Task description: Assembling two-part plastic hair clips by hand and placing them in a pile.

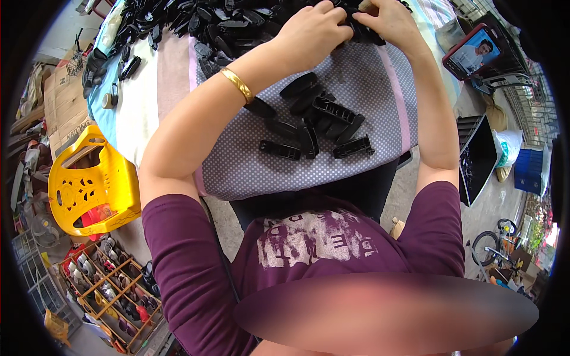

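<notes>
A large pile of black plastic pieces (219,26) covers the far side of the cloth-covered table (237,160). Over its near edge, my left hand (314,35) has its fingers curled inward, a gold bangle (237,85) on that wrist. My right hand (392,25) is close beside it, partly cut off by the top edge, thumb and finger bent toward each other among black pieces. Whatever either hand pinches is too hidden to name. Nearer to me lies a smaller heap of black plastic pieces (306,113), some oblong and smooth, others with ribbed, hollow sides.
A phone (473,53) showing a video stands at the table's right. Left of the table is a yellow plastic chair (122,184), with a shoe rack (113,296) below it. Several loose black pieces (127,66) and a small round object (110,98) lie at the table's left.
</notes>
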`<state>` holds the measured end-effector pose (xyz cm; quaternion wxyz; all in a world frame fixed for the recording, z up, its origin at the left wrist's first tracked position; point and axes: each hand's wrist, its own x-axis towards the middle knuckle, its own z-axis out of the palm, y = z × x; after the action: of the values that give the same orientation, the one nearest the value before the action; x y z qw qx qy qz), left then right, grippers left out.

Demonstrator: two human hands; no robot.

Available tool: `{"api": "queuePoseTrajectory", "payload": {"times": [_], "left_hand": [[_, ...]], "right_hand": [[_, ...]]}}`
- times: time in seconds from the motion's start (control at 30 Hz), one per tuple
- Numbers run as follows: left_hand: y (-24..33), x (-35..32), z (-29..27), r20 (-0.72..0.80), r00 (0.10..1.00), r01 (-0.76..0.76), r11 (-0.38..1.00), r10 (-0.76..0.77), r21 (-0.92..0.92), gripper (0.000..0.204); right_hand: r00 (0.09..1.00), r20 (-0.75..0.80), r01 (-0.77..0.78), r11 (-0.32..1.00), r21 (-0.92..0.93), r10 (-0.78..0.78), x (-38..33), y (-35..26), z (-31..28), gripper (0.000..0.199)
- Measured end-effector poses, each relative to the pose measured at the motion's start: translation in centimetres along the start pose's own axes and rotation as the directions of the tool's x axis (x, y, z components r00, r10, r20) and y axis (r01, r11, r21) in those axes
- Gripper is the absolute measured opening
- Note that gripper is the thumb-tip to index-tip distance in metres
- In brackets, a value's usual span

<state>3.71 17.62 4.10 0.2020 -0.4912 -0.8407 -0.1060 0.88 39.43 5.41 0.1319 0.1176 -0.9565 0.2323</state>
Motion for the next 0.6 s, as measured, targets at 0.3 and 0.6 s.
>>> {"api": "queuePoseTrajectory", "payload": {"times": [0.3,0.6], "left_hand": [[-0.2,-2.4,-1.3,-0.062,0.816,0.287,0.497,-0.574,-0.819,0.016],[-1.5,-5.0,-0.7,0.324,0.762,0.042,-0.457,-0.561,-0.889,0.023]], "right_hand": [[0.954,-0.288,0.242,0.79,0.563,-0.087,0.0,-1.5,1.7,0.017],[0.982,0.185,-0.187,0.157,0.97,0.026,-3.0,-6.9,1.3,0.024]]}}
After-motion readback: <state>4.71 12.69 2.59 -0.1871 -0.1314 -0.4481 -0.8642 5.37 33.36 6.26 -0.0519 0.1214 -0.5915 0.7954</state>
